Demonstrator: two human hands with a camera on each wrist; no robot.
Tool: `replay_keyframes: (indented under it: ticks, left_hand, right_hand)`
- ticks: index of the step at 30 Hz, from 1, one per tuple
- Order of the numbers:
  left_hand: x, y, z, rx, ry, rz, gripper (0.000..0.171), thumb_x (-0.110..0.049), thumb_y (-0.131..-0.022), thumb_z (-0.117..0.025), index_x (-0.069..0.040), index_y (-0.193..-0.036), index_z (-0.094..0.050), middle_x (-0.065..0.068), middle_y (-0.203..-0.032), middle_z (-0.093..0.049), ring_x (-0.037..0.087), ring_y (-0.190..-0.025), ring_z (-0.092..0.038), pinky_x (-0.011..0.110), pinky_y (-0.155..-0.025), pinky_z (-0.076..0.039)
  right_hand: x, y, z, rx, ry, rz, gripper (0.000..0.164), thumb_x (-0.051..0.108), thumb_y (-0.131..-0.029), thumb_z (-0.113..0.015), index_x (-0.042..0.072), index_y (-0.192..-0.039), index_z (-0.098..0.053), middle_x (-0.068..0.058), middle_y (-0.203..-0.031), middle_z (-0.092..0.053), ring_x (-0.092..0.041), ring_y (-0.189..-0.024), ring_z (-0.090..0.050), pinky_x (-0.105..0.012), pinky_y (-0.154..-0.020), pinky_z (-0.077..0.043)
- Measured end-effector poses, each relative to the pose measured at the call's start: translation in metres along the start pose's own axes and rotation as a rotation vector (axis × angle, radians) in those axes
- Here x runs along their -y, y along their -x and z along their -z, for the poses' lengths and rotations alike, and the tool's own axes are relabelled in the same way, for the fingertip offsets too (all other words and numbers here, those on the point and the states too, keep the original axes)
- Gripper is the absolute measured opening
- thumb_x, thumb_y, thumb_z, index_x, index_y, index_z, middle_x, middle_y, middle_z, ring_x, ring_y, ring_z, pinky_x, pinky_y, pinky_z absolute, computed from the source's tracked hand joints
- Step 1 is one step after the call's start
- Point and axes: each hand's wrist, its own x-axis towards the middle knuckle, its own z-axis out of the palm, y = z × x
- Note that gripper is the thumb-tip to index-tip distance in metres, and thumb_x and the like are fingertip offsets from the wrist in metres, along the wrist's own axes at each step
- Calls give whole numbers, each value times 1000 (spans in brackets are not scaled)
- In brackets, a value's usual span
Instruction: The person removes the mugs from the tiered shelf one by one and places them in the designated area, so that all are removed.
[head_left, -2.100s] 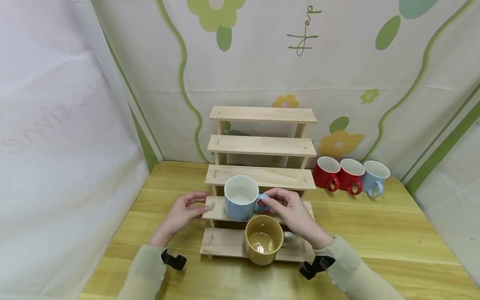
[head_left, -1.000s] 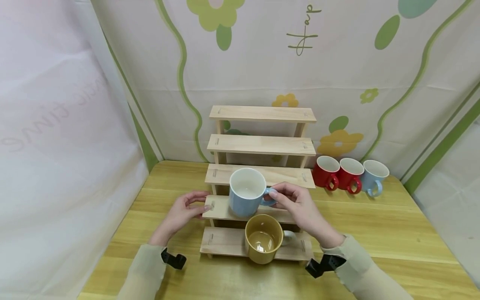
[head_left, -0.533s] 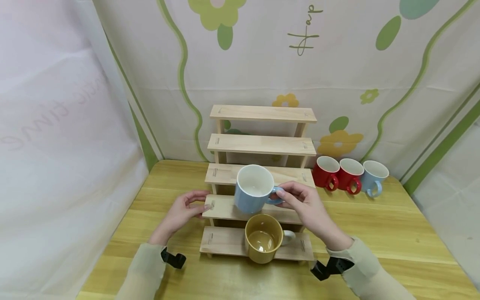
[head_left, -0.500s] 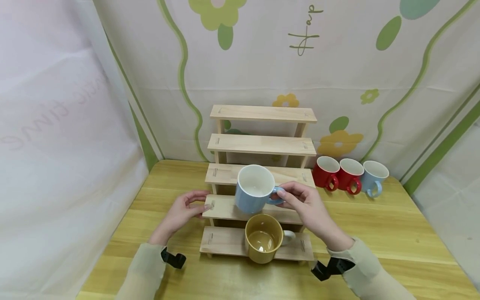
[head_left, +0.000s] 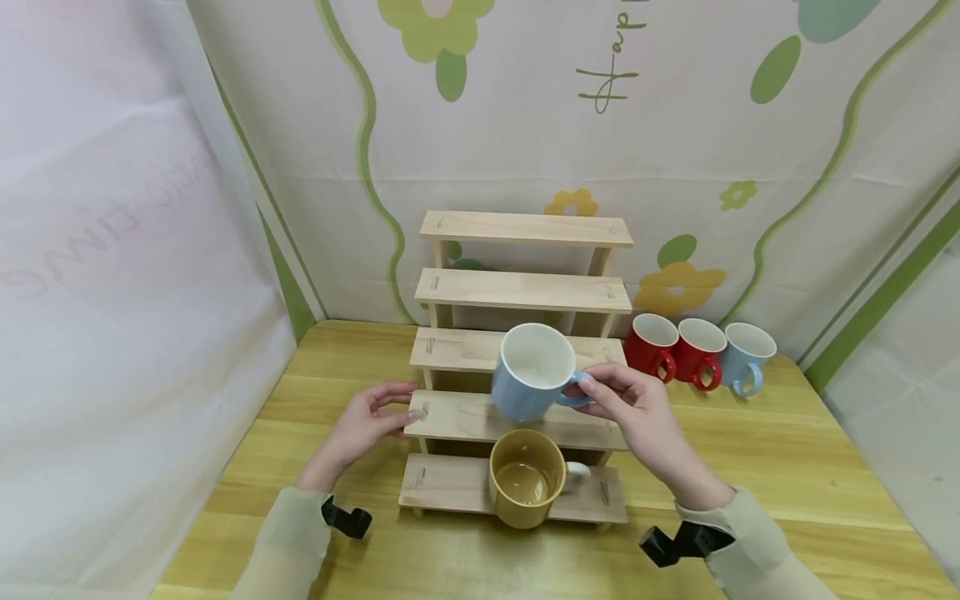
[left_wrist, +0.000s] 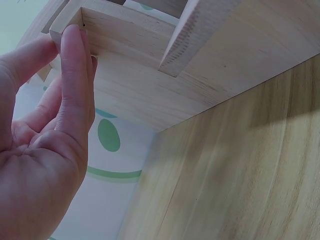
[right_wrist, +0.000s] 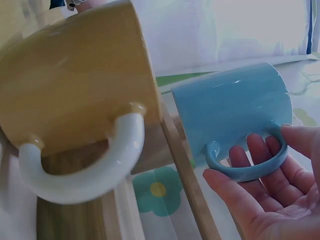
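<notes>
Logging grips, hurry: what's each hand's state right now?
Left hand: holding the shelf at one end.
Right hand: holding a blue mug by its handle.

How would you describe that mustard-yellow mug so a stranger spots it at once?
Find the stepped rack of pale wooden boards on the wood-grain table. On its lowest, nearest board stands the round, glossy mustard-yellow mug. Its white handle sets it apart: the two red mugs and two light-blue mugs have handles matching their bodies.
</notes>
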Motion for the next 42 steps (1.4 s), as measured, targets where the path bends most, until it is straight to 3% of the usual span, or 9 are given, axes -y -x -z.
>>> replay_keyframes:
  ticks: [6, 15, 42]
  left_hand:
    - [1, 0, 0, -3, -3, 7, 51, -8, -92, -77, 7, -136, -56, 25, -128, -58, 29, -91, -69, 52, -77, -61]
    - [0, -1, 0, -5, -21, 6, 49, -9, -93, -77, 6, -135, -57, 24, -128, -59, 27, -90, -70, 50, -76, -61]
    - [1, 0, 0, -10, -16, 3, 51, -11, -92, -77, 4, -137, -56, 22, -130, -58, 30, -92, -70, 54, -78, -60]
  right_hand:
    - [5, 0, 10, -51, 2, 8, 17, 2, -103, -59, -12, -111, -64, -18, -102, -72, -28, -91, -73, -42, -80, -61]
    - [14, 3, 27, -134, 25, 20, 18, 1, -103, -60, -13, -113, -64, -17, -101, -72, -27, -91, -73, -38, -81, -60]
    - [27, 14, 78, -253, -64, 101, 22, -2, -102, -59, -19, -116, -60, -16, -105, -71, -22, -90, -74, -36, -81, -56]
